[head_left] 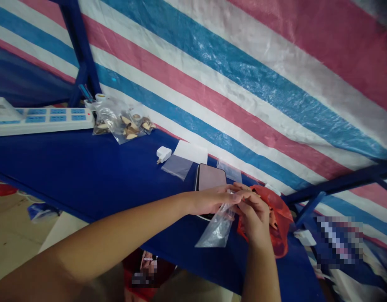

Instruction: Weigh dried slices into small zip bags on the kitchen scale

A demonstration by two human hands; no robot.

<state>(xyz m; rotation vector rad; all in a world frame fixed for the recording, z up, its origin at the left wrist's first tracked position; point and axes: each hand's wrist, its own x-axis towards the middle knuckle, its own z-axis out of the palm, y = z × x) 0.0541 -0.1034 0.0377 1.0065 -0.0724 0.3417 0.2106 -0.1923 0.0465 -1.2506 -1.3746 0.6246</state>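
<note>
A small clear plastic bag (pixel 216 228) hangs down from between my two hands, its top edge pinched in the fingers. My left hand (pixel 210 200) comes in from the left and is closed on the bag's top. Close against it, my right hand (pixel 254 212) grips the same edge, its fingers bent and partly covering the bag. Just behind my left hand lies a flat device like a small scale (pixel 212 176), its front part hidden. An open red plastic bag (pixel 283 230) holding light brown pieces stands beside my right hand, which covers part of it.
On the blue table (pixel 118 167), a white plug adapter (pixel 164 154), white paper (pixel 191 152) and a flat clear bag (pixel 177 167) lie left of the device. Further left are bags of brown-and-cream pieces (pixel 128 126) and a white power strip (pixel 45 119). A striped tarp (pixel 212 84) slopes behind.
</note>
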